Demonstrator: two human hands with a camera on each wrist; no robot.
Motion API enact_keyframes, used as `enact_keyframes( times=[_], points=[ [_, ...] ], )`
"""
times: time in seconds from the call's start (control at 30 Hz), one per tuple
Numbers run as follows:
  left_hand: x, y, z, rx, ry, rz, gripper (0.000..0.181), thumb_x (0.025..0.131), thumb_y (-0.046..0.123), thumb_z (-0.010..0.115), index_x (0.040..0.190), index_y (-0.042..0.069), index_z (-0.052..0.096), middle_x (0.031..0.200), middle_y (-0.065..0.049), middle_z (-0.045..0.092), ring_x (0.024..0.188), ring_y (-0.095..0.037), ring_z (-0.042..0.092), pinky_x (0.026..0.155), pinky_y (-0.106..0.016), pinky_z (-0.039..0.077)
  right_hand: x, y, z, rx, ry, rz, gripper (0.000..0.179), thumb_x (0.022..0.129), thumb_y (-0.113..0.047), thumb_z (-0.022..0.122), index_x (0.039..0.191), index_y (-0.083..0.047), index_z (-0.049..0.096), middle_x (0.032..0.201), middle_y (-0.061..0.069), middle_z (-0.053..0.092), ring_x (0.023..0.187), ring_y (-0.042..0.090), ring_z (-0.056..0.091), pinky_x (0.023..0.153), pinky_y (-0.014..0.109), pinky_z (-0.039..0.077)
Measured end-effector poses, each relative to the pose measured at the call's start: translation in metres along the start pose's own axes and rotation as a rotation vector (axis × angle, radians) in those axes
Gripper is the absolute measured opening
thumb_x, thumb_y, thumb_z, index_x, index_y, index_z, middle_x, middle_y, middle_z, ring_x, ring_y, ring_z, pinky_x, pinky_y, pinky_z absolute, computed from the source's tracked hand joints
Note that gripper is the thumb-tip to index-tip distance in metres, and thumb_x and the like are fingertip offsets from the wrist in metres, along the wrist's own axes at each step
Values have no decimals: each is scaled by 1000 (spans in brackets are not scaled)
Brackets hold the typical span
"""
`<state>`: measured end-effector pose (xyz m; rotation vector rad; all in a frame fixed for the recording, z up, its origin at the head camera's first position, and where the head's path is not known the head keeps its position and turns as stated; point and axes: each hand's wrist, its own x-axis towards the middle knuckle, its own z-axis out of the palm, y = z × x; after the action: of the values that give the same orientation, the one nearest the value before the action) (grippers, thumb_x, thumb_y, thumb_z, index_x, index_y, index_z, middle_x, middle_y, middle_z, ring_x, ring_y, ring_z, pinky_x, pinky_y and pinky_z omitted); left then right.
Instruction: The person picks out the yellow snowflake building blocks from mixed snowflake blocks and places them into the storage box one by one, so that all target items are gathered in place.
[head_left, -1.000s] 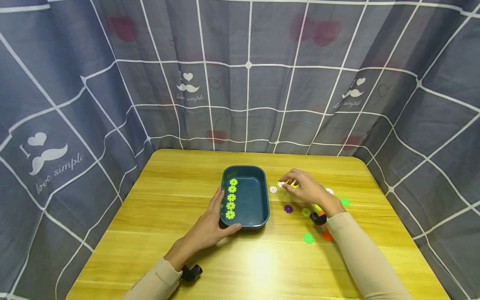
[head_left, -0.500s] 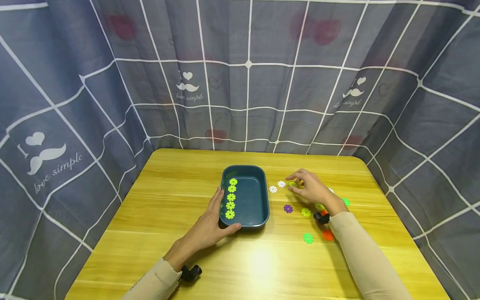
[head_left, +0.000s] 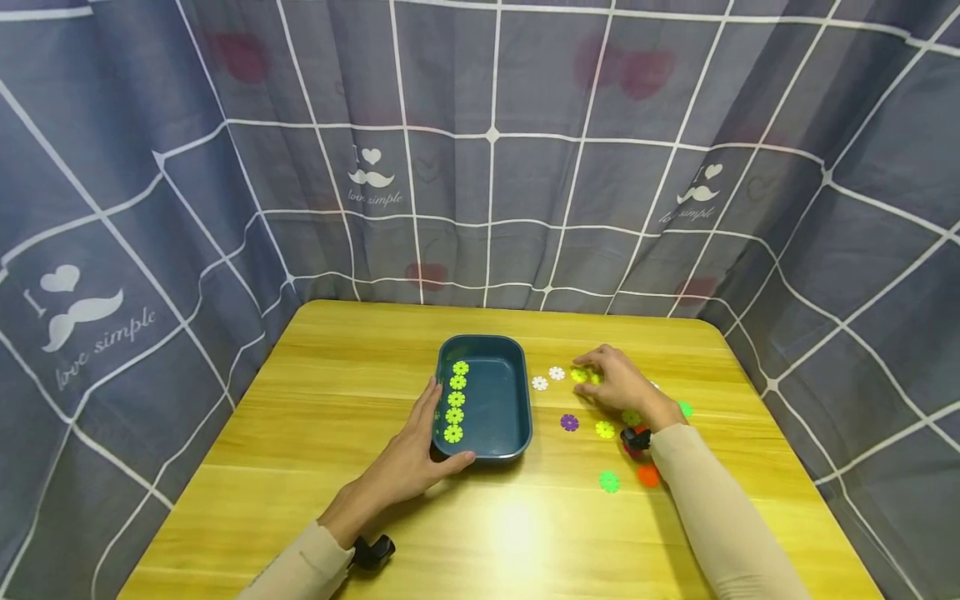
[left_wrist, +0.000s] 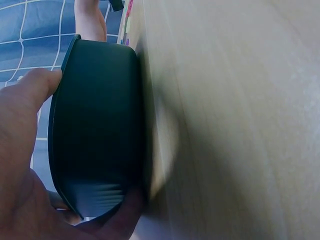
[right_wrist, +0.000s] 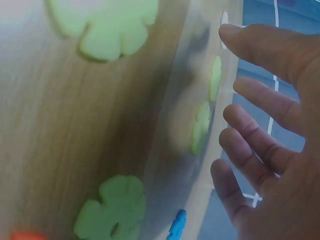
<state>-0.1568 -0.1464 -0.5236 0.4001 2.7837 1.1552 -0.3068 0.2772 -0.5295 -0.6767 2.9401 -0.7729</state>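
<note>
My left hand rests on the near left corner of a dark teal rectangular tray. Its fingers lie fairly straight along the left wall, and the thumb touches the near rim. Inside the tray, several yellow-green flower-shaped plastic discs form a row by the left wall. To the tray's right, my right hand hovers low with thumb and fingers apart, holding nothing. A yellow-green disc lies at its fingertips, with another close by. Two white discs lie between this hand and the tray.
Around the right hand are a purple disc, a yellow-green disc, green discs, and an orange disc. A blue disc shows in the right wrist view. A grey checked curtain surrounds the wooden table.
My right hand has left the white disc, which stays on the table, and shifted right to the yellow-green discs. The left hand and tray keep their places; the view shifts slightly.
</note>
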Motion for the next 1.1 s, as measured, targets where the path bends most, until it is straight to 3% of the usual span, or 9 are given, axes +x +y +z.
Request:
enact_keyframes(
  times=[0.5,1.1],
  points=[
    [-5,-5,1,3,-8,-15,130,100,59,90,189,11,8,200,-10,2,173,-52,42,130,-78,46,2,9,20,5,-3,-1,51,103,-25,91,146,0,79,131,21,75,117,37,71,105,62,63],
    [-2,-1,3,15,16,-9,130,99,64,88,189,11,11,200,-10,4,172,-55,42,128,-82,44,3,7,10,6,30,13,31,107,-19,88,134,-4,84,118,16,75,107,30,71,101,58,63]
  ],
)
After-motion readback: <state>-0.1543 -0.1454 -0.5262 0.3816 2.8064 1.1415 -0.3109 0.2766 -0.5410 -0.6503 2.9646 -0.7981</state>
